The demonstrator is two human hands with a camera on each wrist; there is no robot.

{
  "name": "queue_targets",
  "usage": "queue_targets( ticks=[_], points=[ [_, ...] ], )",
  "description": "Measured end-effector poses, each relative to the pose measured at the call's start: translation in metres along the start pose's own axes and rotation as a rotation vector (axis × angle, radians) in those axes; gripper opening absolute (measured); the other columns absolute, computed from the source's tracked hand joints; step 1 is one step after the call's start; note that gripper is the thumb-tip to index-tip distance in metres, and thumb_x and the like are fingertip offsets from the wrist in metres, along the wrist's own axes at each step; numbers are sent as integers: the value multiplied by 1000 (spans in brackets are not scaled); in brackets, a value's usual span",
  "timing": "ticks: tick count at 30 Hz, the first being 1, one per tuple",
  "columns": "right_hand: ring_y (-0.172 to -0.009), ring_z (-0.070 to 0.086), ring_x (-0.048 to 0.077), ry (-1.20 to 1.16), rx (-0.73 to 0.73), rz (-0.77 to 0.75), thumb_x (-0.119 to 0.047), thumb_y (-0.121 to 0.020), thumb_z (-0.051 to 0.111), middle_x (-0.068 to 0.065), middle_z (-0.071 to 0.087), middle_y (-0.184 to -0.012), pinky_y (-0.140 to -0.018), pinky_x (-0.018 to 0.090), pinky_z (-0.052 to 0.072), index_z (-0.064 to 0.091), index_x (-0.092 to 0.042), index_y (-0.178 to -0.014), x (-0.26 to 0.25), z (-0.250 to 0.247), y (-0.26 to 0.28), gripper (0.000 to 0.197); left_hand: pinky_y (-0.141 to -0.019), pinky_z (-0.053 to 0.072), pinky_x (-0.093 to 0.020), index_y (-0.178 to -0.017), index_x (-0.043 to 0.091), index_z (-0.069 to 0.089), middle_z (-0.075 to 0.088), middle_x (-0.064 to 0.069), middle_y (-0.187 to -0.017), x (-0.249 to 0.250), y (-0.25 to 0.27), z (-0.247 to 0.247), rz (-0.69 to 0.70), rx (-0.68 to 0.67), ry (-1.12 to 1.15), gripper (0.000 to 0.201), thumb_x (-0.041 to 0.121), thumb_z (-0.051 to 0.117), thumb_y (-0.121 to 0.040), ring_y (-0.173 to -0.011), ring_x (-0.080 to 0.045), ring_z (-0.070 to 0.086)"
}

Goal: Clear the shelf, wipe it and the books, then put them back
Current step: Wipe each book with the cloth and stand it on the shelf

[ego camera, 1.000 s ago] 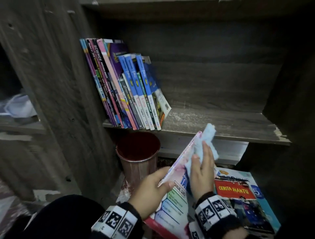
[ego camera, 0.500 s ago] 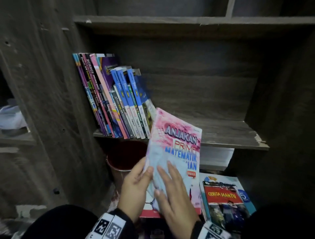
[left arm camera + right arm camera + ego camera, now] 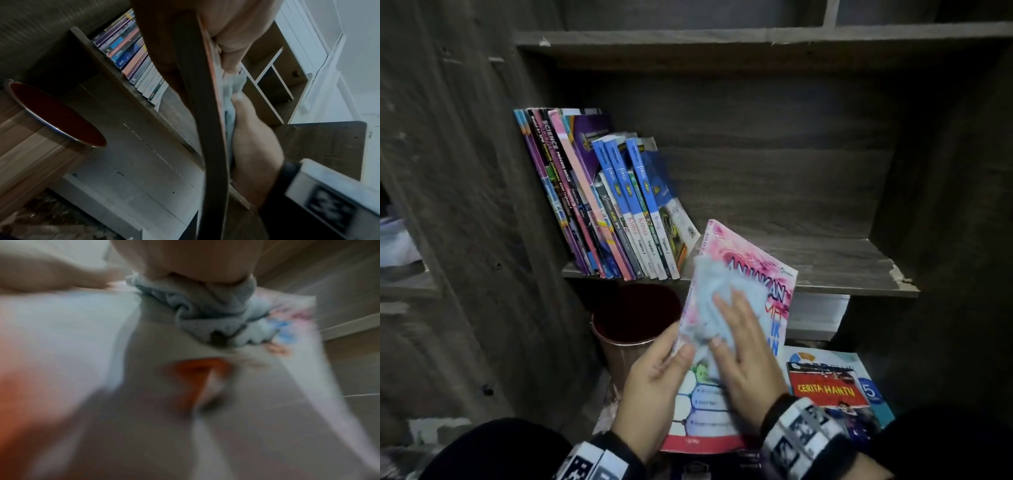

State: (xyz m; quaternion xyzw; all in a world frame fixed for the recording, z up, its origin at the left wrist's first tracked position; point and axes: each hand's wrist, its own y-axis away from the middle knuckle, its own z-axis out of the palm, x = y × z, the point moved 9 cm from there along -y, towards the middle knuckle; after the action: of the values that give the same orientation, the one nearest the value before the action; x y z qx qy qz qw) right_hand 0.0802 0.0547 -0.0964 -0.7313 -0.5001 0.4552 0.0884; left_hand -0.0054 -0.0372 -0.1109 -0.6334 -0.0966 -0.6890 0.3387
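Left hand (image 3: pixel 654 387) grips my pink book (image 3: pixel 750 274) by its left edge; right hand (image 3: pixel 746 359), fingers flat, presses the blue cloth (image 3: pixel 719 294) onto its cover.

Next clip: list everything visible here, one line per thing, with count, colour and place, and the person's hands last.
Pink book: one, pink and white, held tilted before the shelf.
Cloth: one, pale blue, pressed on the pink book's cover.
Shelved books: about a dozen, mostly blue, pink and purple, leaning at the left end of the shelf.
Shelf: one, grey-brown wood, right part bare.
Bin: one, coppery with a dark red inside, below the shelf.
Lower books: at least two, blue and red, lying lower right.
Left hand: grips the pink book's left edge.
Right hand: flat on the cloth.
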Motion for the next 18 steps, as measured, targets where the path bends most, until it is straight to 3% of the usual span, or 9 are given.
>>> queue_targets(
  ticks=[3, 5, 7, 9, 11, 13, 15, 16, 18],
  points=[
    [-144, 9, -3, -97, 186, 243, -55, -98, 29, -21, 12, -158, -117, 34, 18, 16, -59, -136, 49, -36, -16, 40, -100, 47, -45, -122, 32, 64, 68, -4, -121, 2, 3, 3, 7, -49, 4, 49, 42, 66, -74, -115, -25, 63],
    [-144, 15, 5, -209, 260, 442, -50, -97, 31, -14, 14, -158, -117, 41, 22, 12, -55, -136, 72, -34, -6, 44, -95, 51, -40, -121, 31, 65, 69, -4, -118, 9, 4, 1, 36, -21, 27, 47, 37, 67, -74, -111, -25, 65],
    [-145, 14, 10, -333, 215, 527, -48, -98, 34, -15, 11, -158, -118, 36, 21, 10, -56, -135, 68, -9, 13, 45, -91, 54, -36, -120, 22, 66, 71, -5, -114, 16, 3, -5, 69, 45, 44, 41, 25, 66, -80, -106, -23, 67],
    [-145, 5, 1, -348, 90, 456, -51, -98, 31, -23, 2, -155, -110, 12, 15, 10, -58, -133, 38, 22, 34, 42, -88, 55, -32, -120, 18, 63, 72, -5, -111, 19, 1, -12, 85, 110, 58, 38, 12, 67, -83, -102, -21, 68],
    [-139, -9, -13, -304, -32, 319, -71, -89, 18, -31, -11, -153, -105, 4, 6, 3, -64, -136, 6, 39, 48, 50, -83, 56, -27, -118, 16, 63, 73, -5, -109, 19, 0, -13, 70, 120, 72, 34, 12, 59, -84, -99, -20, 69],
    [-138, -9, -17, -261, -52, 228, -84, -78, 12, -35, -7, -152, -109, 9, 4, -3, -71, -133, -4, 32, 43, 58, -80, 56, -27, -120, 13, 62, 72, -7, -109, 16, 1, -7, 16, 56, 91, 35, 10, 59, -85, -99, -21, 69],
    [-139, 2, -16, -307, -5, 220, -87, -76, 18, -41, 3, -149, -111, 11, 12, 2, -75, -129, 6, 11, 23, 57, -81, 56, -28, -123, 12, 60, 72, -7, -111, 11, 5, 0, -20, -22, 75, 39, 12, 67, -84, -102, -24, 69],
    [-140, 11, -12, -372, 39, 241, -86, -76, 23, -38, 11, -150, -113, 17, 20, 7, -74, -131, 16, 0, 13, 58, -82, 55, -29, -123, 13, 60, 72, -7, -112, 8, 7, 4, -28, -55, 59, 43, 17, 67, -81, -103, -25, 68],
    [-141, 30, 7, -484, 148, 306, -79, -82, 30, -16, 27, -154, -114, 38, 32, 17, -62, -139, 36, -18, -3, 61, -87, 53, -28, -123, 19, 62, 70, -3, -115, 8, 12, 10, -15, -103, 24, 48, 28, 69, -76, -109, -23, 66]
  ],
)
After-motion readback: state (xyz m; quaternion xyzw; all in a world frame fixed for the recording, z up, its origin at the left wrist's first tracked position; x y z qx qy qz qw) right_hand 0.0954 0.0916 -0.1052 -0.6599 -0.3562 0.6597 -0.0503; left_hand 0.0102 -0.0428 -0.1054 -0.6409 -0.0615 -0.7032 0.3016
